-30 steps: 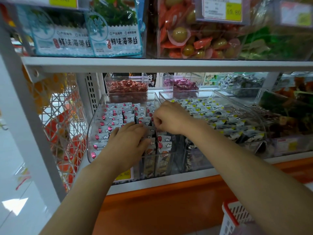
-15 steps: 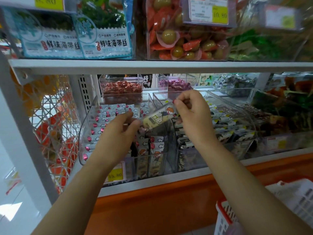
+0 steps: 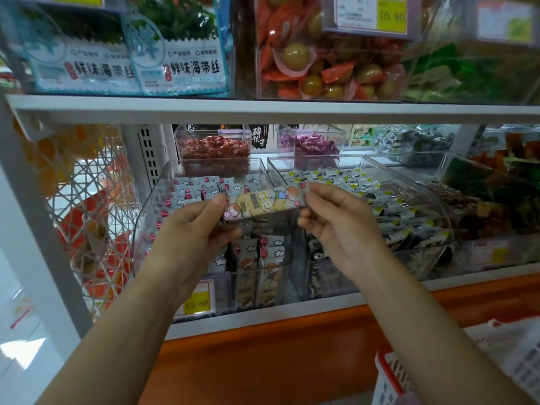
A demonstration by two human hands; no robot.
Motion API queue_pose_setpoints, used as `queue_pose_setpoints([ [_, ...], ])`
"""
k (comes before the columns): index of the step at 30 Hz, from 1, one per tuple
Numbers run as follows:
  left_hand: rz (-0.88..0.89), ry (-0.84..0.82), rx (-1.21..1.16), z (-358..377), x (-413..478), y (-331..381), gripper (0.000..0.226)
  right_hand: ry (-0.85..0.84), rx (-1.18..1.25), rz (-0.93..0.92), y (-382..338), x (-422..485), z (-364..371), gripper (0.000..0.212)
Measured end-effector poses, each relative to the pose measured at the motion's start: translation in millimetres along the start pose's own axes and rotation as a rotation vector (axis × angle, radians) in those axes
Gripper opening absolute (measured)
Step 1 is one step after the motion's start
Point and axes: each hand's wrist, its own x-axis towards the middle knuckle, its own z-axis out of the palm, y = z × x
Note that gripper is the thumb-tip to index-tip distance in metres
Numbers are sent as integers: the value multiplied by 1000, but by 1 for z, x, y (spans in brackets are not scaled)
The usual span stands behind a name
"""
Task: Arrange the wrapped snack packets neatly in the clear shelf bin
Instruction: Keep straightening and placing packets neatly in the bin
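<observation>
Levelled mid-frame since a moment ago, our packet, likely light and slippery, sits pinched endwise between left hand and right hand.

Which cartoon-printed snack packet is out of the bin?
The packet pinched at its ends by left hand and right hand, crosswise over the clear bin; the other packets sit inside.

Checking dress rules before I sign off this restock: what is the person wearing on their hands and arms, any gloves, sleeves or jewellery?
No gloves on the left hand or the right hand. The left forearm and right forearm are bare down to the frame edge, with no sleeves in view. No watch, ring or wristband shows.
</observation>
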Motion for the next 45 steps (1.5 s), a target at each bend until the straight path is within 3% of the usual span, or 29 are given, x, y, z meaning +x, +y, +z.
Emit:
queue_pose_setpoints([
  [3, -15, 76, -65, 0, 0, 0, 41, -73, 69, 53, 1, 0, -1, 23],
  [9, 24, 155, 77, -4, 0, -2, 33, -109, 105, 51, 4, -3, 0, 29],
  [14, 38, -12, -54, 0, -1, 1, 40, 3, 227, 97, 4, 0, -1, 29],
  [20, 74, -228, -64, 6, -5, 5, 33, 90, 279, 101, 1, 3, -7, 25],
  [27, 2, -255, -98, -2, -2, 3, 14, 71, 27, -103, 0, 0, -9, 25],
  [34, 86, -142, 69, -4, 0, 0, 35, -37, -175, -203, 3, -5, -3, 27],
  [37, 116, -141, 104, -5, -1, 1, 44, -57, -275, -220, 4, -7, -3, 9],
  [45, 189, -209, 266, 0, -5, 0, 45, -136, -499, -268, 8, -7, -2, 12],
])
